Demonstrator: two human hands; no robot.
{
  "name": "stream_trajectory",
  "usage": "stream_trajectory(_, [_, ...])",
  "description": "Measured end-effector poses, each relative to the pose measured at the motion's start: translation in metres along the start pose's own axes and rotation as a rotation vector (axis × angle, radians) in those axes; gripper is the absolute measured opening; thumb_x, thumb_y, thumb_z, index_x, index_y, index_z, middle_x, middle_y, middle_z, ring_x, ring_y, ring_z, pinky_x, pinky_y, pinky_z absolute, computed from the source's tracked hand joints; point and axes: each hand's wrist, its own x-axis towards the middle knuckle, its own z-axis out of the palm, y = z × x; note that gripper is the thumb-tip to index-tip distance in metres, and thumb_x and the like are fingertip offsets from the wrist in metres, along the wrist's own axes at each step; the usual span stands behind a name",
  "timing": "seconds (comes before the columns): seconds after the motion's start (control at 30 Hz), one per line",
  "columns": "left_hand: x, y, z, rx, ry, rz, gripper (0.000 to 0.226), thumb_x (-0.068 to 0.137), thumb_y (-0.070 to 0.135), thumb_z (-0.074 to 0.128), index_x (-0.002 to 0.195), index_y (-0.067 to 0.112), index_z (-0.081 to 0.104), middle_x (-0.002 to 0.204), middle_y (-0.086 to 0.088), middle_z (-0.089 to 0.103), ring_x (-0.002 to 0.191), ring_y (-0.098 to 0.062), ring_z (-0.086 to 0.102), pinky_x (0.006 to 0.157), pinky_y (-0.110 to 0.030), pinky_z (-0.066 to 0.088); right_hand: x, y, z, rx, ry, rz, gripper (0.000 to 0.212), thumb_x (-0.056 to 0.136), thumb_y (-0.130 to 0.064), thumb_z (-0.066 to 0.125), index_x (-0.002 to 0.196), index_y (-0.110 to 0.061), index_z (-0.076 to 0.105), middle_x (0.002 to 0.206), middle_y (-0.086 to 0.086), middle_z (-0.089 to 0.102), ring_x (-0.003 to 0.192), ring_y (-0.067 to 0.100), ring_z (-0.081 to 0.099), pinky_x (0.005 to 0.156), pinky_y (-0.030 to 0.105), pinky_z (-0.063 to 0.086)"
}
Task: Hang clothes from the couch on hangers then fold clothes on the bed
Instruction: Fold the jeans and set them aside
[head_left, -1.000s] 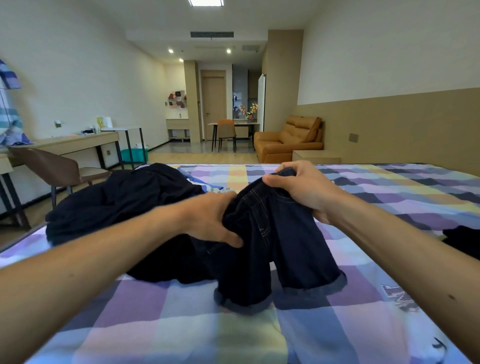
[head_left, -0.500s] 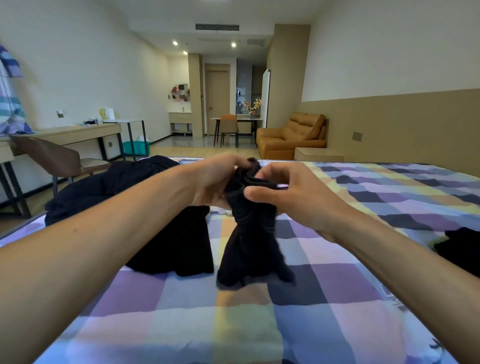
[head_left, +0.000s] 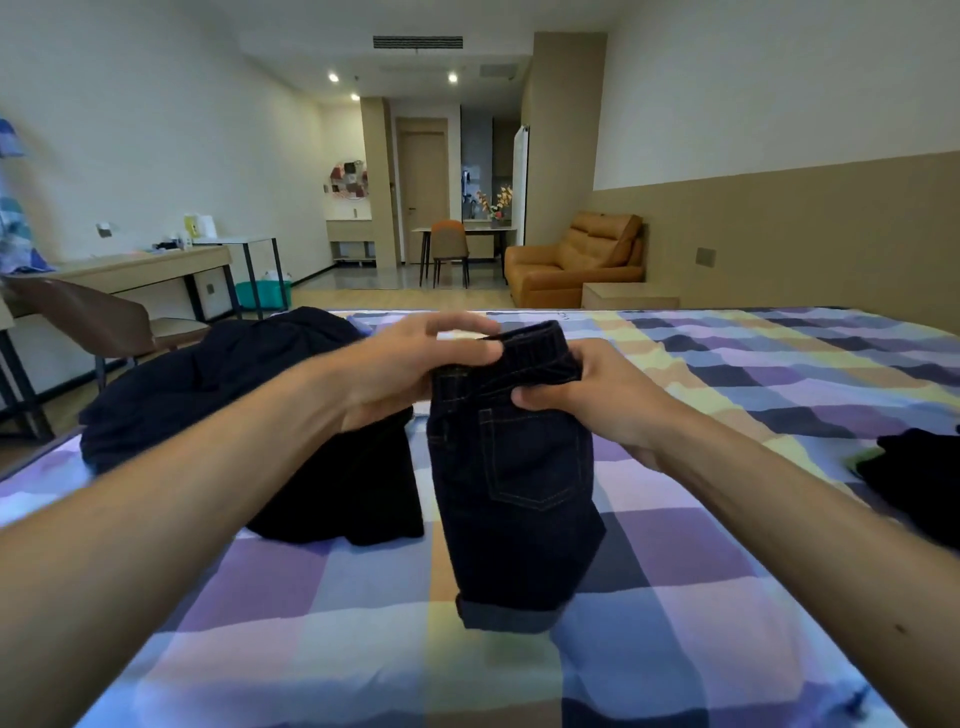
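In the head view, you are holding a pair of dark denim shorts (head_left: 514, 483) up by the waistband over the checked bed (head_left: 727, 597). Your left hand (head_left: 410, 369) pinches the waistband's left end, with the thumb pressed on the front. Your right hand (head_left: 597, 400) grips the right end, with the thumb across the front and the fingers curled behind.

The shorts hang doubled lengthwise, a back pocket facing you and the cuffed hem lowest. You cannot tell whether the hem touches the bedspread.

Just left of the shorts, a heap of black clothing (head_left: 234, 395) lies on the bed, partly behind your left wrist. Well to the right of the shorts lies another black garment (head_left: 919, 478). Far beyond the shorts stands an orange couch (head_left: 571, 260), and far to their left a brown chair (head_left: 88, 322).
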Motion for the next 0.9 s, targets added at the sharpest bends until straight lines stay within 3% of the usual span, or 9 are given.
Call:
stream_trajectory(0.1, [0.000,-0.050,0.012,-0.009,-0.025,0.013,0.053,0.079,0.000,0.078,0.129,0.009,0.064,0.123,-0.010,0.072,0.115,-0.022,0.068,0.099,-0.035,0.054,0.003,0.016,-0.001,0.074,0.047,0.033,0.024,0.091,-0.004,0.072,0.114,-0.008,0.072,0.108,0.006,0.077,0.101,0.020,0.074,0.090,0.032,0.058])
stream_trajectory(0.27, [0.020,-0.062,0.026,0.015,0.234,0.173,0.034,0.085,-0.012,0.069,0.111,0.009,0.072,0.100,0.005,0.078,0.094,-0.005,0.071,0.083,-0.017,0.054,0.003,0.016,-0.017,0.061,0.138,-0.105,0.030,0.090,-0.001,0.070,0.119,-0.009,0.068,0.112,0.002,0.076,0.104,0.015,0.072,0.086,0.024,0.055])
stream_trajectory(0.4, [0.010,-0.075,0.035,0.208,0.189,0.359,0.036,0.082,-0.005,0.077,0.115,0.008,0.069,0.110,-0.006,0.075,0.102,-0.011,0.067,0.092,-0.028,0.055,-0.032,0.035,-0.022,-0.074,0.023,-0.216,0.029,0.091,0.003,0.069,0.116,-0.007,0.062,0.104,-0.002,0.071,0.100,0.009,0.068,0.084,0.019,0.049])
stream_trajectory(0.47, [-0.005,-0.115,0.047,0.404,0.110,0.379,0.033,0.079,0.003,0.075,0.112,0.003,0.067,0.102,-0.011,0.071,0.097,-0.015,0.063,0.089,-0.047,0.054,-0.058,0.073,-0.010,-0.196,-0.072,-0.230,0.028,0.089,0.003,0.072,0.112,-0.006,0.059,0.102,0.002,0.067,0.098,0.017,0.064,0.085,0.029,0.048])
stream_trajectory(0.57, [-0.038,-0.175,0.070,0.548,-0.037,0.345,0.031,0.078,0.013,0.079,0.106,0.015,0.066,0.106,0.004,0.065,0.100,-0.014,0.065,0.085,-0.040,0.053,-0.093,0.134,0.015,-0.298,-0.201,-0.227,0.048,0.084,-0.009,0.081,0.125,-0.013,0.058,0.121,0.004,0.064,0.115,0.023,0.062,0.099,0.045,0.049])
stream_trajectory(0.63, [-0.048,-0.191,0.078,0.503,-0.036,0.319,0.022,0.080,0.010,0.077,0.097,0.016,0.065,0.112,0.009,0.064,0.106,-0.012,0.064,0.086,-0.034,0.052,-0.100,0.158,0.023,-0.386,-0.198,-0.272,0.053,0.082,-0.016,0.082,0.129,-0.019,0.058,0.132,-0.002,0.060,0.126,0.018,0.058,0.105,0.044,0.046])
stream_trajectory(0.7, [-0.049,-0.194,0.078,0.424,0.001,0.275,0.019,0.080,0.005,0.074,0.094,0.015,0.064,0.111,0.008,0.066,0.107,-0.015,0.065,0.088,-0.040,0.053,-0.096,0.162,0.020,-0.376,-0.164,-0.245,0.053,0.079,-0.014,0.083,0.128,-0.019,0.061,0.133,-0.005,0.061,0.128,0.016,0.057,0.108,0.040,0.045])
stream_trajectory(0.83, [-0.042,-0.187,0.079,0.251,0.090,0.138,0.010,0.092,0.011,0.071,0.101,0.013,0.071,0.093,0.004,0.073,0.086,-0.008,0.066,0.076,-0.030,0.053,-0.074,0.146,0.012,-0.118,-0.153,-0.087,0.024,0.086,-0.011,0.080,0.108,-0.011,0.070,0.103,-0.008,0.072,0.095,0.005,0.064,0.082,0.039,0.055])
stream_trajectory(0.9, [-0.031,-0.181,0.082,0.086,0.232,0.071,0.011,0.097,0.024,0.067,0.092,0.014,0.071,0.078,0.009,0.071,0.075,0.000,0.062,0.068,-0.021,0.048,-0.060,0.146,0.017,0.064,-0.056,0.009,0.012,0.093,-0.009,0.071,0.105,-0.010,0.072,0.095,-0.007,0.075,0.090,0.006,0.067,0.078,0.026,0.054])
